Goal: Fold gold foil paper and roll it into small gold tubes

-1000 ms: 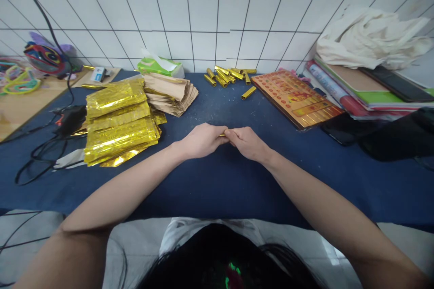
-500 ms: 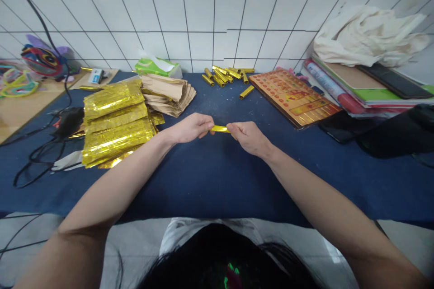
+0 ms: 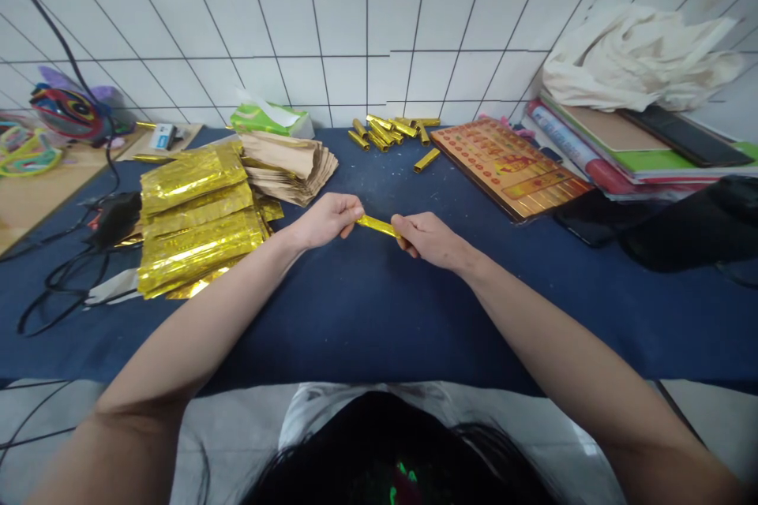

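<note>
A narrow gold foil strip (image 3: pixel 378 226) is stretched between my two hands above the blue cloth. My left hand (image 3: pixel 332 219) pinches its left end, and my right hand (image 3: pixel 427 238) grips the right end, slightly lower. To the left lie stacked gold foil sheets (image 3: pixel 198 209), with a pile of brown paper (image 3: pixel 290 164) behind them. Several small gold tubes (image 3: pixel 384 131) are heaped near the wall, and one single tube (image 3: pixel 426 160) lies apart from them, beside an orange printed pack (image 3: pixel 509 167).
A green tissue pack (image 3: pixel 269 119) stands by the tiled wall. Black cables (image 3: pixel 59 276) run along the left. At the right are stacked books (image 3: pixel 639 134) under a white cloth bag (image 3: pixel 633 55), and a black case (image 3: pixel 699 225).
More of the gold strip shows between my hands, and it now slopes down to the right. My left hand has moved slightly left and up. The whole view has shifted a little.
</note>
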Action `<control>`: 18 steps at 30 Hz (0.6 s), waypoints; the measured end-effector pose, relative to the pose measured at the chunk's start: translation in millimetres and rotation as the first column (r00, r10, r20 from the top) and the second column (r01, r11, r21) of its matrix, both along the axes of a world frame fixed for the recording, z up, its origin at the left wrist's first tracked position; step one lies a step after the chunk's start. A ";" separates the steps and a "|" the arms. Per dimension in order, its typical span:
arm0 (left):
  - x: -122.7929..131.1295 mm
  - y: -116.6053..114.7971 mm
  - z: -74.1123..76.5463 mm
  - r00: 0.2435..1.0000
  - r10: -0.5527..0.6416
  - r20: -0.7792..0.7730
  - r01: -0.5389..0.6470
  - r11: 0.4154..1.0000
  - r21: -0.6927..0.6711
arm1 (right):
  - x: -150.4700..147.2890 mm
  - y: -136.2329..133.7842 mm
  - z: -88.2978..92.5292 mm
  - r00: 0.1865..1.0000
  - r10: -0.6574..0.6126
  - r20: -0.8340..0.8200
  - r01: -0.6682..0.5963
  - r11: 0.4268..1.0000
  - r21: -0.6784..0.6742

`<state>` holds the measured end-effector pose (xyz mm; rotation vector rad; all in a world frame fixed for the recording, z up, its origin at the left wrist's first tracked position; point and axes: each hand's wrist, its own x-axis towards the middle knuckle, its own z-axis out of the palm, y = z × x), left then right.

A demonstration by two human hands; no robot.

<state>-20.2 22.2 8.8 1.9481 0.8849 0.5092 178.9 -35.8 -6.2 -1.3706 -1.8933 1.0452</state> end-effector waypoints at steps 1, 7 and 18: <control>1.8 -2.8 0.3 0.999 -0.023 -0.046 0.025 0.999 0.032 | 0.0 -0.4 0.6 1.000 0.011 0.007 -0.011 1.000 -0.027; 18.2 -26.9 -0.4 0.983 -0.096 -0.159 0.116 0.986 0.116 | -8.4 -6.6 3.2 0.982 0.170 0.083 -0.162 0.982 -0.096; 4.4 -5.7 0.2 0.999 -0.021 -0.049 0.022 1.000 0.014 | -1.1 -2.2 5.4 0.986 0.084 0.144 -0.083 0.996 -0.015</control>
